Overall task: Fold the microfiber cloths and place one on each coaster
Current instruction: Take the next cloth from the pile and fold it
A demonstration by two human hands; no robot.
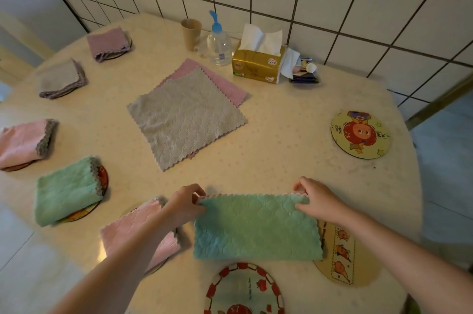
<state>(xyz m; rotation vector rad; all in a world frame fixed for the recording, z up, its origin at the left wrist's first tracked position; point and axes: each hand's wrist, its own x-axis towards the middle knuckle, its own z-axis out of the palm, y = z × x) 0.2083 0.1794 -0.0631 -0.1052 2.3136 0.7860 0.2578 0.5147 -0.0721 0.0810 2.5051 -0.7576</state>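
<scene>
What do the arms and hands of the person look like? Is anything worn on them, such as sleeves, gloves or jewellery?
Both forearms are bare as far as the picture shows; no sleeve reaches into view. The left hand and the right hand wear no gloves. No ring, watch or bracelet can be seen on the fingers or wrists. The fingernails look short and plain, though they are too small to judge well.

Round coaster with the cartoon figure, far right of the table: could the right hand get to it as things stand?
Probably yes. The coaster lies bare with open table between it and the right hand. But that hand is pinching the green cloth, so it must first let go or carry the cloth along.
</scene>
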